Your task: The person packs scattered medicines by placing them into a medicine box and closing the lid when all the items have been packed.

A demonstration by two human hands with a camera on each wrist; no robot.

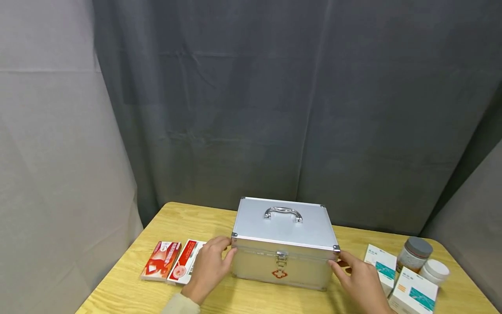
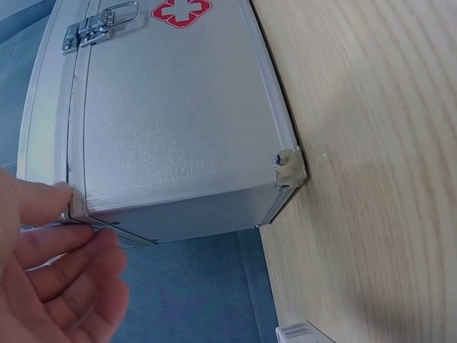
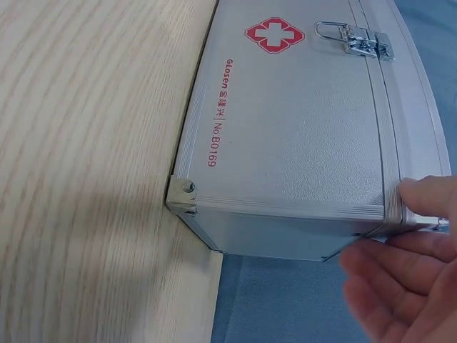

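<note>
At the far left, a pale curtain (image 1: 59, 152) is hung beside the desk (image 1: 196, 220), and the back is covered by a dark curtain (image 1: 235, 109). On the desk's left part, a red box (image 1: 160, 261) is laid flat, with a red-and-white box (image 1: 185, 262) set just to its right. That second box is partly hidden by the left hand (image 1: 211, 264), by which the case's near left corner is pinched at the lid seam, thumb on the front and fingers at the side.

The silver case (image 1: 290, 239) is placed upright on the desk between the hands, its lid down. It is topped by a handle (image 1: 283, 210) and fronted by a latch (image 1: 281, 258), with a red cross (image 1: 279, 274) printed below. "Glosen" and "No.B0169" can be read in the right wrist view.

The near right corner is pinched likewise by the right hand (image 1: 358, 275). Farther right, two white-and-green boxes (image 1: 412, 291) are laid one nearer than the other, and behind the nearer one a grey-lidded jar (image 1: 415, 254) and a white bottle (image 1: 434, 271) are stood.
</note>
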